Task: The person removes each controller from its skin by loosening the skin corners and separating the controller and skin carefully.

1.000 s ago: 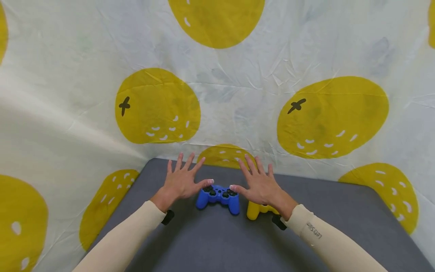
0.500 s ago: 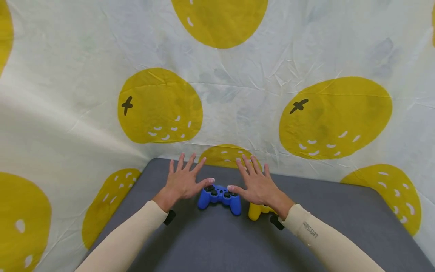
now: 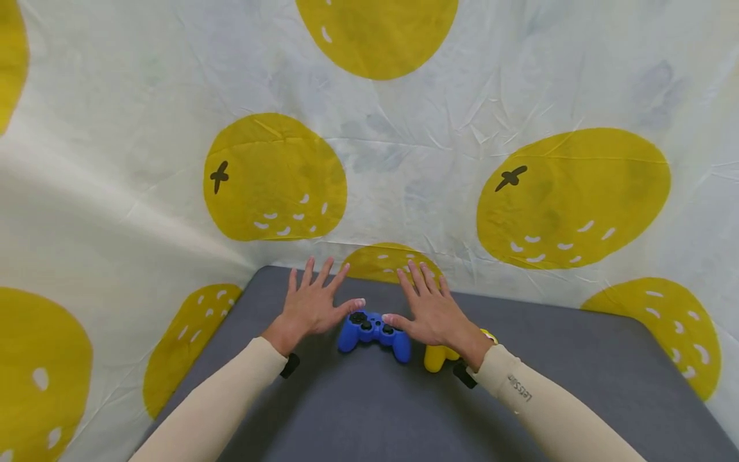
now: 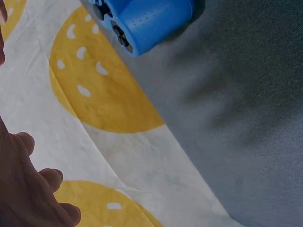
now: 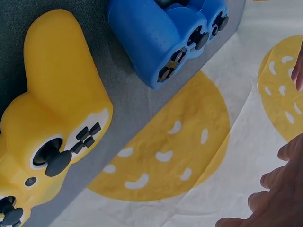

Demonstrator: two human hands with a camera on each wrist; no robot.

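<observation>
A blue game controller (image 3: 375, 330) lies on the grey table between my two hands, its handles toward me. Beside it on the right, a yellow game controller (image 3: 437, 358) is partly hidden under my right hand and wrist. My left hand (image 3: 310, 309) hovers with fingers spread, the thumb near the blue controller's left end. My right hand (image 3: 435, 314) is likewise spread, its thumb overlapping the blue controller's right side in the head view. Neither hand holds anything. In the right wrist view, the yellow controller (image 5: 61, 90) shows its black thumbsticks and buttons, with the blue one (image 5: 147, 38) behind.
A grey-covered table (image 3: 369, 410) runs back to a white cloth (image 3: 398, 186) printed with large yellow fruit. The cloth hangs along the table's back and left edges. Dark wrist cameras (image 3: 290, 366) sit under both cuffs.
My right hand has shifted slightly left, and more of the yellow controller's right end now shows past the wrist. The left hand stays nearly still; the whole view has drifted a little.
</observation>
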